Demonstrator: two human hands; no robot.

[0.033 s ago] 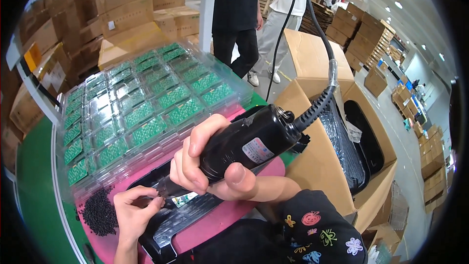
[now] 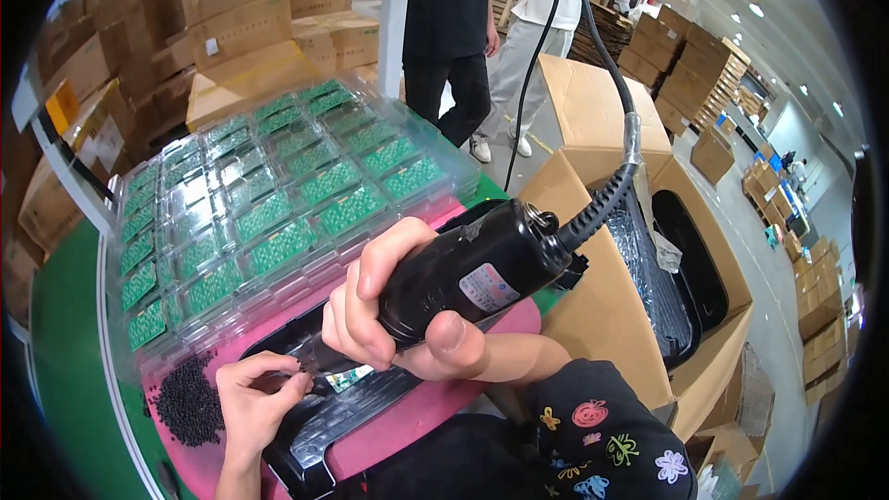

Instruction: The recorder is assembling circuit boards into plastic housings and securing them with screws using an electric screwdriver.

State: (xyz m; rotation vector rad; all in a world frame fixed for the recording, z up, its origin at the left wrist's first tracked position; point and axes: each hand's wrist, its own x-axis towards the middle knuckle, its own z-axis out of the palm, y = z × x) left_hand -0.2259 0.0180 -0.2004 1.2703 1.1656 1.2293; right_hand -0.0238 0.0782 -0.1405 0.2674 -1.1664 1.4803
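Observation:
My right hand (image 2: pixel 394 315) grips a black electric screwdriver (image 2: pixel 468 268) with a coiled cable (image 2: pixel 607 194), its tip pointing down and left onto a small green circuit board (image 2: pixel 347 378). That board lies in a black plastic tray (image 2: pixel 370 407) on a pink mat (image 2: pixel 407 426). My left hand (image 2: pixel 255 398) pinches at the board's left edge, right beside the tool tip. A heap of small black screws (image 2: pixel 190 398) lies just left of my left hand.
Stacked clear blister trays (image 2: pixel 269 204) of green circuit boards fill the green table (image 2: pixel 65 343) beyond my hands. An open cardboard box (image 2: pixel 648 287) with black trays stands at the right. Two people (image 2: pixel 463 28) stand behind the table. Carton stacks (image 2: pixel 185 18) surround the area.

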